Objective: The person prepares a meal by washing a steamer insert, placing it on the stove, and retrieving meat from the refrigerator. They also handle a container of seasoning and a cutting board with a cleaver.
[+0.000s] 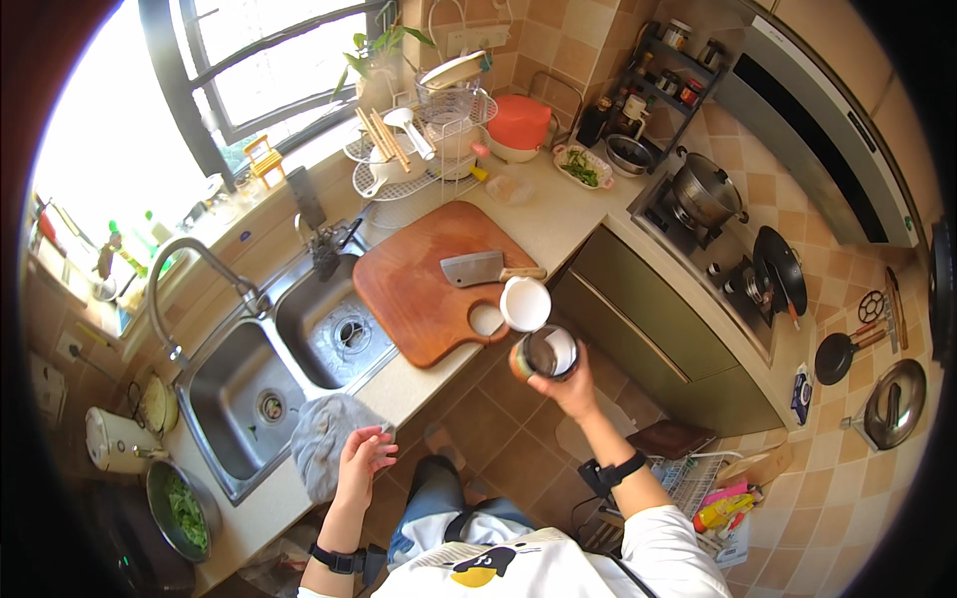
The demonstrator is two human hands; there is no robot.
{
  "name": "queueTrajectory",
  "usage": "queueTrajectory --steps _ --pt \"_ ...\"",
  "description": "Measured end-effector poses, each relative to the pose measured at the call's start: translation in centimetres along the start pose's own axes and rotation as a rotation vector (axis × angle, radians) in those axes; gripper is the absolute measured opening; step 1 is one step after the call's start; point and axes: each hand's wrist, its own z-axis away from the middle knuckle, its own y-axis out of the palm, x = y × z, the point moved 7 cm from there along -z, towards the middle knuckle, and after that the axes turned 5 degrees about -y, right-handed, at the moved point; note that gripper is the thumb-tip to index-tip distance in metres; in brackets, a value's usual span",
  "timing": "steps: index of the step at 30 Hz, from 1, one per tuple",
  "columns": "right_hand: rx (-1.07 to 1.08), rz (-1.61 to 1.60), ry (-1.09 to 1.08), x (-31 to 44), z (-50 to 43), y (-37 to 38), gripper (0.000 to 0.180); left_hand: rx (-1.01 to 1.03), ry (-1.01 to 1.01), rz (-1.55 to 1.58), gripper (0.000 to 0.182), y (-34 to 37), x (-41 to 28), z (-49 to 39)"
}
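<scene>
My right hand (564, 385) grips a jar (527, 359) over the floor, just off the counter's front edge. The jar's mouth faces up, and its inside looks dark with a pale patch. A round white lid (525, 304) stands at the rim, seemingly attached. Holding nothing, my left hand (362, 457) is beside a grey cloth (329, 441) draped over the counter edge; whether the fingertips touch it I cannot tell. Beyond the jar lies a wooden cutting board (426, 276) with a round hole. A cleaver (475, 267) rests flat on it, handle to the right.
Left of the board is a steel double sink (239, 396) with a curved faucet (168, 261). A pot of leafy greens (183, 516) stands at lower left. A dish rack (419, 172) stands behind the board. At right, the stove holds a pot (705, 190) and a wok (777, 269).
</scene>
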Motion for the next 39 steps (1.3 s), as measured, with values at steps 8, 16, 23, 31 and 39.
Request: queueTrajectory --steps 8,16,23,31,39 --pt "0.102 0.132 0.017 -7.8 -16.0 -5.2 0.077 0.061 0.003 -0.057 0.02 9.0 -3.7 -11.3" --pt "0.3 -0.105 0.256 -19.6 -27.1 -6.4 0.09 -0.062 0.058 -0.007 0.019 17.5 -6.7 -17.7" --pt "0.712 0.18 -0.017 -23.6 -32.4 -6.3 0.095 -0.323 0.118 0.204 0.018 26.4 -4.9 -20.3" --pt "0.748 0.504 -0.028 -24.7 -44.8 -5.3 0.053 -0.509 0.165 0.187 0.019 33.8 -4.4 -19.8" --pt "0.904 0.91 -0.269 -26.3 -48.2 5.8 0.075 -0.553 0.272 0.138 0.019 35.0 -6.6 -19.3"
